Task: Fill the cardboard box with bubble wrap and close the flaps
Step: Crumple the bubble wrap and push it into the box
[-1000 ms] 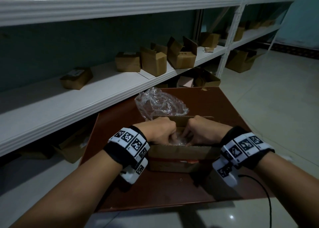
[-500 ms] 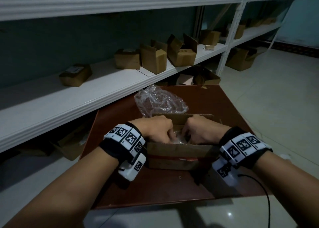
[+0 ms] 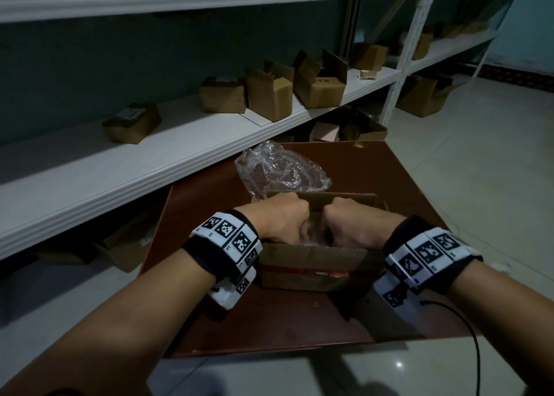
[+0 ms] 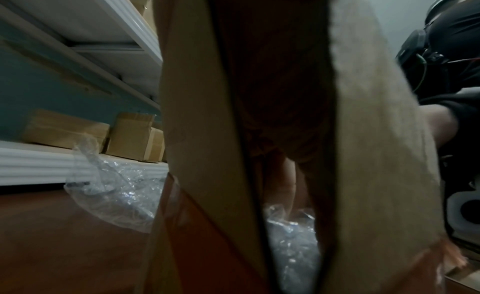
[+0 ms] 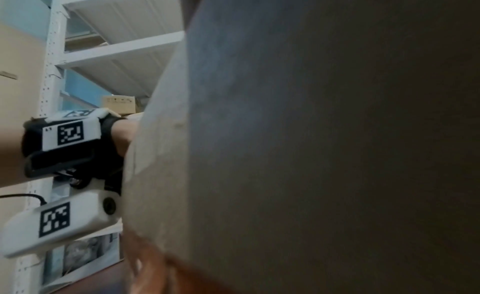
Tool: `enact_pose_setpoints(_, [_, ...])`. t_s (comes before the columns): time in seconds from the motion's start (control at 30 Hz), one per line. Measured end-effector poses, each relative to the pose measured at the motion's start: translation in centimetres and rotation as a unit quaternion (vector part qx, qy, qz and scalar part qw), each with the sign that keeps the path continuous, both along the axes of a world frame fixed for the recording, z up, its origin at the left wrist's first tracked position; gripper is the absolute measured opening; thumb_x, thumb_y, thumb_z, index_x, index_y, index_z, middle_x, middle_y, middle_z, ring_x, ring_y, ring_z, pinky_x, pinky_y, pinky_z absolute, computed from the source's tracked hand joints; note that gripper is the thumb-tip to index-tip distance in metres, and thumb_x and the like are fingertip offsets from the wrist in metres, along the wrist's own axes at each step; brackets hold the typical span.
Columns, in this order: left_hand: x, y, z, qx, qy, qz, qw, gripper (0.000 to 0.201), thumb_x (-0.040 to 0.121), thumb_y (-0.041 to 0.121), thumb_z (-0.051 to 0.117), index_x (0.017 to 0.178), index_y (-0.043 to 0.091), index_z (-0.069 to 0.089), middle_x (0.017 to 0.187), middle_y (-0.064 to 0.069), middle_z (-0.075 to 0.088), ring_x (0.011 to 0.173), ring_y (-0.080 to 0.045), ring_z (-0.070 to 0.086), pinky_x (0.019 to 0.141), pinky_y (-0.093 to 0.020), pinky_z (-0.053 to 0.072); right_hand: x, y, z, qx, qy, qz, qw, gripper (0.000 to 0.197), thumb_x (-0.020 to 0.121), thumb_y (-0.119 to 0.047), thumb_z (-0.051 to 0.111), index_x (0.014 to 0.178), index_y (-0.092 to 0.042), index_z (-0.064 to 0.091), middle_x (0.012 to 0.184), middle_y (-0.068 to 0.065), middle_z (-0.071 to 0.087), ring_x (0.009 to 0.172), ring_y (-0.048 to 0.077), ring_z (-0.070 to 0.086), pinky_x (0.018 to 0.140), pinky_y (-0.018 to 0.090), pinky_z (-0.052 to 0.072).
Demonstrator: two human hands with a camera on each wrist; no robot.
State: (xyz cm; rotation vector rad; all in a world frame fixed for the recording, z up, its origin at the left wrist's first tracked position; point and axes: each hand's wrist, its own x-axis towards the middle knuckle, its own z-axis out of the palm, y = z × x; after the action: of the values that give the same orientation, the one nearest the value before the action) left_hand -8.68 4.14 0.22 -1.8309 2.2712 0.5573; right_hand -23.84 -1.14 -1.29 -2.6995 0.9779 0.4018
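Two hands are working inside the cardboard box (image 3: 317, 263) near the table's (image 3: 209, 320) front edge: left hand (image 3: 278, 221) and right hand (image 3: 353, 224) curling down onto bubble wrap (image 3: 313, 233); whether they are gripping it, I cannot tell. More wrap (image 3: 278, 170) is lying behind. Left wrist view is catching a finger (image 4: 285, 187) touching wrap. Right wrist view is mostly showing blurred cardboard (image 5: 311, 134).

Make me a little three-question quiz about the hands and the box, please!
1. True or false: both hands are inside the cardboard box.
2. Where is the loose bubble wrap? A) behind the box on the table B) on the floor C) on the shelf
3. Fill in: the box's flaps are ____.

Key: 1 true, left hand and right hand reach in. 2 A. 3 open.
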Motion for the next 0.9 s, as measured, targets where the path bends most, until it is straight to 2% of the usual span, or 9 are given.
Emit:
enact_pose_setpoints(0.1, [-0.2, -0.3, -0.3, -0.010, -0.009, 0.006, 1.000, 0.012, 0.091, 0.022, 0.072, 0.098, 0.018, 0.081, 0.099, 0.000, 0.071, 0.092, -0.021, 0.065, 0.040, -0.019, 0.032, 0.5, -0.1, -0.3, -0.024, 0.009, 0.004, 1.000, 0.024, 0.090, -0.022, 0.067, 0.068, -0.026, 0.058, 0.071, -0.007, 0.060, 0.071, 0.018, 0.064, 0.066, 0.032, 0.056])
enact_pose_setpoints(0.2, [-0.4, -0.1, -0.5, -0.030, 0.002, 0.005, 1.000, 0.010, 0.084, 0.022, 0.078, 0.087, 0.012, 0.078, 0.085, -0.005, 0.070, 0.073, -0.022, 0.064, 0.047, -0.024, 0.042, 0.5, 0.2, -0.1, -0.029, 0.009, 0.009, 1.000, 0.020, 0.087, -0.025, 0.069, 0.070, -0.026, 0.058, 0.072, -0.008, 0.059, 0.071, 0.017, 0.063, 0.066, 0.033, 0.057])
enact_pose_setpoints(0.37, [-0.3, 0.2, -0.6, -0.031, 0.031, 0.031, 0.999, 0.008, 0.079, 0.018, 0.082, 0.086, 0.014, 0.080, 0.090, -0.004, 0.076, 0.080, -0.021, 0.070, 0.072, -0.036, 0.061, 0.2, 0.7, 0.5, -0.023, 0.007, 0.009, 1.000, 0.014, 0.087, -0.027, 0.070, 0.075, -0.020, 0.066, 0.075, -0.005, 0.064, 0.071, 0.016, 0.064, 0.067, 0.034, 0.058])
enact_pose_setpoints(0.53, [-0.2, 0.4, -0.9, -0.044, 0.037, 0.028, 0.998, 0.005, 0.080, 0.015, 0.082, 0.085, 0.015, 0.080, 0.091, -0.001, 0.077, 0.086, -0.020, 0.072, 0.084, -0.039, 0.061, -0.4, 0.9, 0.1, -0.013, -0.002, 0.004, 1.000, 0.011, 0.084, -0.030, 0.069, 0.082, -0.020, 0.075, 0.077, -0.005, 0.070, 0.072, 0.015, 0.066, 0.070, 0.037, 0.060])
enact_pose_setpoints(0.6, [-0.2, 0.5, -0.9, -0.058, 0.024, 0.016, 0.998, 0.007, 0.082, 0.017, 0.083, 0.088, 0.016, 0.081, 0.092, 0.002, 0.076, 0.088, -0.019, 0.071, 0.083, -0.033, 0.058, -0.6, 0.8, 0.1, -0.007, 0.000, 0.005, 1.000, 0.011, 0.083, -0.031, 0.070, 0.080, -0.021, 0.074, 0.076, -0.005, 0.070, 0.072, 0.015, 0.066, 0.069, 0.035, 0.059])
enact_pose_setpoints(0.7, [-0.1, 0.7, -0.9, -0.061, 0.023, 0.011, 0.998, 0.012, 0.082, 0.021, 0.084, 0.093, 0.018, 0.082, 0.082, 0.007, 0.069, 0.075, -0.010, 0.063, 0.071, -0.024, 0.047, -1.1, 0.5, 0.6, 0.023, -0.025, -0.009, 0.999, 0.008, 0.079, -0.029, 0.072, 0.084, -0.023, 0.073, 0.079, -0.007, 0.071, 0.075, 0.013, 0.068, 0.071, 0.036, 0.060])
enact_pose_setpoints(0.77, [0.1, 0.6, -0.9, -0.058, 0.033, 0.006, 0.998, 0.014, 0.082, 0.023, 0.084, 0.096, 0.020, 0.083, 0.090, 0.006, 0.075, 0.081, -0.011, 0.066, 0.072, -0.021, 0.044, -1.5, 0.7, 1.1, 0.035, -0.079, -0.025, 0.996, 0.011, 0.076, -0.030, 0.074, 0.084, -0.022, 0.072, 0.077, -0.005, 0.072, 0.072, 0.011, 0.068, 0.068, 0.035, 0.059])
enact_pose_setpoints(0.83, [0.1, 0.6, -0.8, -0.066, 0.032, 0.006, 0.997, 0.008, 0.083, 0.022, 0.082, 0.091, 0.020, 0.084, 0.079, 0.007, 0.072, 0.076, -0.015, 0.065, 0.069, -0.022, 0.044, -1.5, 1.2, 1.5, -0.019, -0.115, -0.010, 0.993, 0.011, 0.078, -0.032, 0.075, 0.083, -0.022, 0.072, 0.072, -0.005, 0.068, 0.066, 0.011, 0.063, 0.057, 0.025, 0.050])
enact_pose_setpoints(0.9, [0.0, 0.6, -0.8, -0.074, 0.029, -0.004, 0.997, 0.008, 0.085, 0.021, 0.078, 0.077, 0.019, 0.080, 0.065, 0.009, 0.061, 0.066, -0.016, 0.058, 0.062, -0.022, 0.042, -1.0, 1.7, 1.5, -0.067, -0.113, 0.025, 0.991, 0.007, 0.082, -0.027, 0.071, 0.088, -0.022, 0.074, 0.074, -0.006, 0.067, 0.066, 0.013, 0.062, 0.058, 0.023, 0.047])
